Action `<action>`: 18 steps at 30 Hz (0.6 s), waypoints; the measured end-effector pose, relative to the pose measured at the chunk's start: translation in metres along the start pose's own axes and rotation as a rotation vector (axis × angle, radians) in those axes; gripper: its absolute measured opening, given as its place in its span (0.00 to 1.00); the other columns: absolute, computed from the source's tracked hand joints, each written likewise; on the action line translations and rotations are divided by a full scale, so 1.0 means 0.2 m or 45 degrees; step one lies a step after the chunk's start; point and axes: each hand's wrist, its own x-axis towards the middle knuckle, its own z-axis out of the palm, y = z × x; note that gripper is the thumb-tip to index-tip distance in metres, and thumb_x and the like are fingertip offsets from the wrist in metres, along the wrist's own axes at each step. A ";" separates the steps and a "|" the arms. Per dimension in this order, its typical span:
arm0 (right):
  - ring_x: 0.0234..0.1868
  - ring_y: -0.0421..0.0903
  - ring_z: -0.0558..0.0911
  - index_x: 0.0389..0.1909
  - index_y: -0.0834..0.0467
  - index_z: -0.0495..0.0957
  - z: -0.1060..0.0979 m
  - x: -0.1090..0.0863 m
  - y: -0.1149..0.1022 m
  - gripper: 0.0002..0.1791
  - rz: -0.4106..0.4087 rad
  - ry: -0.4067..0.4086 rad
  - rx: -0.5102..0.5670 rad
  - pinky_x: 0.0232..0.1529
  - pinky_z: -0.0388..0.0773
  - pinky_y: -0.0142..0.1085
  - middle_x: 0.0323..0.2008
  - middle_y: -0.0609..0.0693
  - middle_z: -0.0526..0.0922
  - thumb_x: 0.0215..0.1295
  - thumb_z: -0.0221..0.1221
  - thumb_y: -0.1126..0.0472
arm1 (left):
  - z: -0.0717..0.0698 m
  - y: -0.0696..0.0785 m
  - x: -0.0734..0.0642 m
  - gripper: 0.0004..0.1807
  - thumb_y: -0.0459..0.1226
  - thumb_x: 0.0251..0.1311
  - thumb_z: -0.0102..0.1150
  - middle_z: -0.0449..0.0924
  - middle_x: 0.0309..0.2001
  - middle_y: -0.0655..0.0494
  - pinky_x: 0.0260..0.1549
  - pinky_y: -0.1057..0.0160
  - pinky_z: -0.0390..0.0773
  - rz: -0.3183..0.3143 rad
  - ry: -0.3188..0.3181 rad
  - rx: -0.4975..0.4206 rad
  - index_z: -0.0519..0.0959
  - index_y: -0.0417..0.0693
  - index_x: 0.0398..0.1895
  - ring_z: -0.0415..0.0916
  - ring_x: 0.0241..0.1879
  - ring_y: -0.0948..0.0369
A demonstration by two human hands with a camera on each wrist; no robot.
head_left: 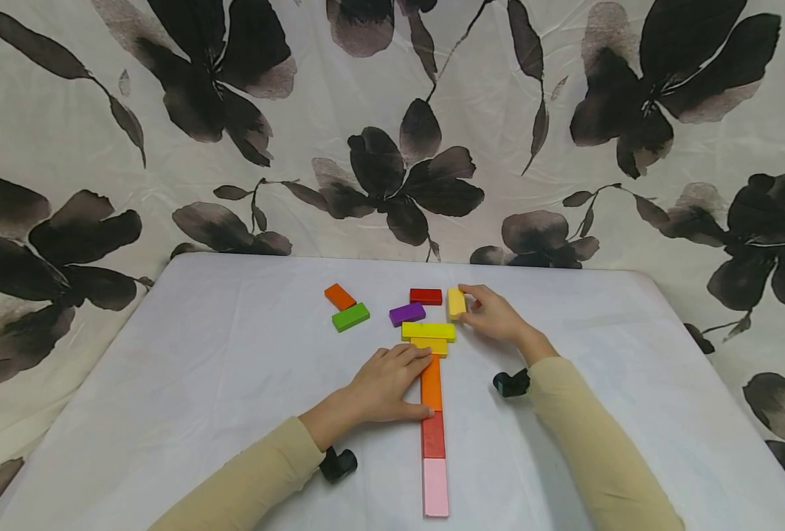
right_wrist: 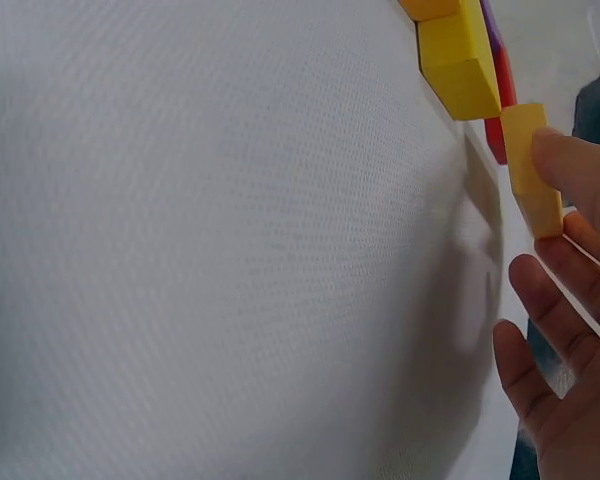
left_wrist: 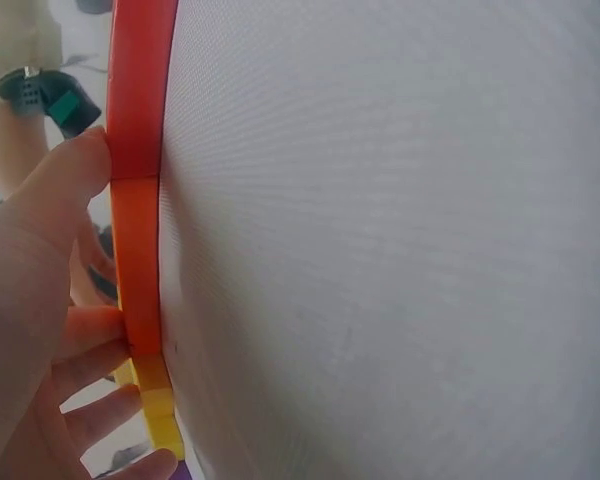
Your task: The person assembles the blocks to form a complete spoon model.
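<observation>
In the head view, a column of flat blocks runs down the middle: a pink block (head_left: 435, 487), a red block (head_left: 433, 435), an orange block (head_left: 431, 385), then an amber block (head_left: 436, 344) and a yellow block (head_left: 427, 331) laid crosswise. My left hand (head_left: 384, 383) rests along the column from the left. Its thumb touches near the red-orange joint, and its spread fingers lie on the upper blocks. My right hand (head_left: 496, 316) pinches a pale yellow block (right_wrist: 525, 165) between thumb and finger, beyond the crosswise blocks' right end; its other fingers extend loosely.
Just past the column lie a purple block (head_left: 407, 314) and a dark red block (head_left: 426, 296). Farther left, an orange block (head_left: 340, 296) touches a green block (head_left: 350, 317). A white-covered table (head_left: 200, 383) meets a floral cloth (head_left: 392, 110) behind.
</observation>
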 end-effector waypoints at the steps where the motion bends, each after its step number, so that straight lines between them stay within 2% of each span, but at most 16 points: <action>1: 0.47 0.50 0.72 0.68 0.54 0.58 0.00 0.00 0.00 0.36 0.003 -0.002 -0.002 0.52 0.73 0.44 0.60 0.54 0.68 0.60 0.59 0.53 | 0.00 0.00 0.00 0.45 0.63 0.48 0.57 0.63 0.65 0.55 0.59 0.49 0.62 0.000 -0.001 0.002 0.65 0.48 0.65 0.58 0.64 0.54; 11: 0.45 0.49 0.72 0.66 0.58 0.60 0.02 -0.01 -0.02 0.35 -0.059 0.029 -0.034 0.50 0.72 0.44 0.58 0.56 0.69 0.60 0.58 0.53 | -0.01 0.01 0.00 0.45 0.64 0.48 0.57 0.63 0.65 0.55 0.59 0.48 0.62 -0.013 -0.023 0.024 0.64 0.48 0.66 0.57 0.65 0.54; 18: 0.46 0.50 0.72 0.67 0.56 0.60 0.03 0.00 -0.03 0.35 -0.026 -0.006 -0.032 0.50 0.72 0.43 0.58 0.55 0.70 0.60 0.59 0.51 | -0.01 0.01 0.00 0.45 0.64 0.48 0.56 0.63 0.65 0.55 0.59 0.48 0.62 -0.012 -0.019 0.027 0.64 0.48 0.65 0.57 0.65 0.54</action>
